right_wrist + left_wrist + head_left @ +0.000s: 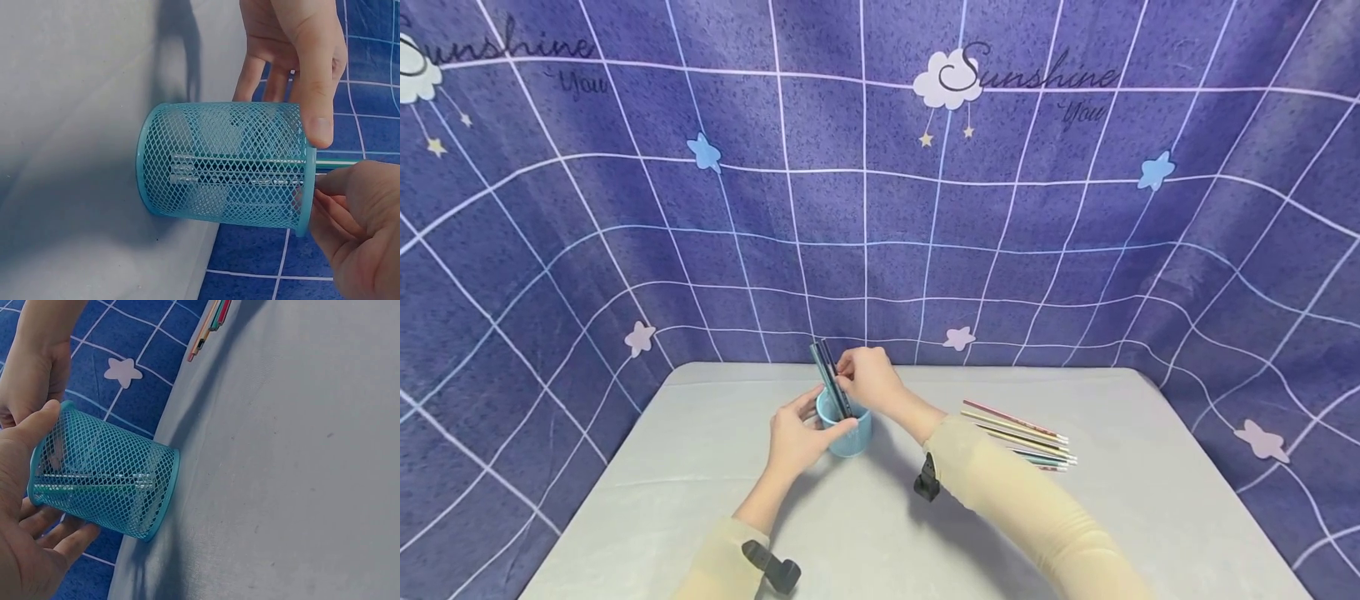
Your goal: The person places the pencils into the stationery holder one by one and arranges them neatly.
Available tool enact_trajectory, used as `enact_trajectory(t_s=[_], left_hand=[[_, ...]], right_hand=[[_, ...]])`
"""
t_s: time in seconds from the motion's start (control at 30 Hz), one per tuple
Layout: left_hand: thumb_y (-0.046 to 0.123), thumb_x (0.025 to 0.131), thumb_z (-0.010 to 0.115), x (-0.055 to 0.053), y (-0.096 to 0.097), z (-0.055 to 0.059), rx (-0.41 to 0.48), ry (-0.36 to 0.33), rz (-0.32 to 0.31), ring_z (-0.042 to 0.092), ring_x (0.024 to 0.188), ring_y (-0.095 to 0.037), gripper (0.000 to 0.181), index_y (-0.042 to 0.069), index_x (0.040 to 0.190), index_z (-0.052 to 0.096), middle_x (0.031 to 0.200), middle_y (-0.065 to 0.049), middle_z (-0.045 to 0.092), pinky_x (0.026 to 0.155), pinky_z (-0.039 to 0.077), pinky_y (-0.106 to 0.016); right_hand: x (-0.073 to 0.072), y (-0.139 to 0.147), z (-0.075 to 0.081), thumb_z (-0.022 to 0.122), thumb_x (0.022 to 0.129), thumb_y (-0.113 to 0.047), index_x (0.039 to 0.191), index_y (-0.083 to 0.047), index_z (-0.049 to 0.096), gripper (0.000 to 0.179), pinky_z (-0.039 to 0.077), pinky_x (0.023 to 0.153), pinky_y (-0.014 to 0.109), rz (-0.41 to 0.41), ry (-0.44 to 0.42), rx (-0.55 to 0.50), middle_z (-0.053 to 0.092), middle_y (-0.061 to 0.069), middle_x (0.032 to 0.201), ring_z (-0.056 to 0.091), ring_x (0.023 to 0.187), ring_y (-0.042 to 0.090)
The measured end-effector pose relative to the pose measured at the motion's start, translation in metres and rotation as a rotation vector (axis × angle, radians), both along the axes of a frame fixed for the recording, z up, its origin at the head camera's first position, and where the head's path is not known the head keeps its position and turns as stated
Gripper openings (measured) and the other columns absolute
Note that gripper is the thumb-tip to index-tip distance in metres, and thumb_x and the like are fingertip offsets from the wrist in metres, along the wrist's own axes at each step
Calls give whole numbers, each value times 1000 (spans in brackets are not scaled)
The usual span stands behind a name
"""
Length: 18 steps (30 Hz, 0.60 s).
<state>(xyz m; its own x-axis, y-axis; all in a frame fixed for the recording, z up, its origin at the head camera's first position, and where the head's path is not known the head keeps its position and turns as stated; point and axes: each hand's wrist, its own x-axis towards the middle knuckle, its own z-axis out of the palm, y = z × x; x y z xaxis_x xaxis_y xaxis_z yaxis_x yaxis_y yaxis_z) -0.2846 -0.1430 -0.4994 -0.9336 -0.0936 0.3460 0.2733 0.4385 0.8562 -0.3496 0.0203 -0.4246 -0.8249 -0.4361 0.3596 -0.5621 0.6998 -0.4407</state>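
A light-blue mesh pencil cup (852, 440) stands upright on the table. My left hand (793, 438) holds it near the rim, thumb on the near side and fingers round the far left side. Several pencils (822, 363), dark and teal, lean to the left inside it. At the cup's mouth, my right hand (872, 380) pinches a dark pencil between thumb and fingers. Through the mesh (225, 137) in the right wrist view, the pencils' silvery ends show near the bottom. Part of the pinched pencil is hidden behind the right fingers.
Right of the cup, several loose pencils (1015, 425) in red, yellow, black and teal lie side by side on the white-covered table (647, 500). A blue gridded curtain (895, 208) hangs behind and along both sides.
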Motion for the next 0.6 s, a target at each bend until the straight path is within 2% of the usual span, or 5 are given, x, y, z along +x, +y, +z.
enact_trajectory(t_s=[0.17,0.37,0.6], left_hand=[[32,74,100,2,-1,2,11,-12,-13,77,114,-39,83,0,142,65,134,-22,73,92,68,-45],[33,75,99,1,0,2,19,-17,-11,76,115,-41,83,-1,142,65,134,-23,73,94,68,-47],[33,73,101,1,2,1,19,-12,4,77,113,-39,84,-1,141,66,131,-22,74,93,68,-44]], right_hand=[[2,4,4,76,96,-8,101,-4,78,7,66,72,18,29,8,-4,83,8,93,80,82,18],[0,21,16,75,97,-6,100,-3,78,6,66,69,20,61,31,-24,82,8,92,79,79,18],[2,55,39,77,94,-7,99,-4,78,6,67,73,24,89,58,-22,83,8,92,79,79,19]])
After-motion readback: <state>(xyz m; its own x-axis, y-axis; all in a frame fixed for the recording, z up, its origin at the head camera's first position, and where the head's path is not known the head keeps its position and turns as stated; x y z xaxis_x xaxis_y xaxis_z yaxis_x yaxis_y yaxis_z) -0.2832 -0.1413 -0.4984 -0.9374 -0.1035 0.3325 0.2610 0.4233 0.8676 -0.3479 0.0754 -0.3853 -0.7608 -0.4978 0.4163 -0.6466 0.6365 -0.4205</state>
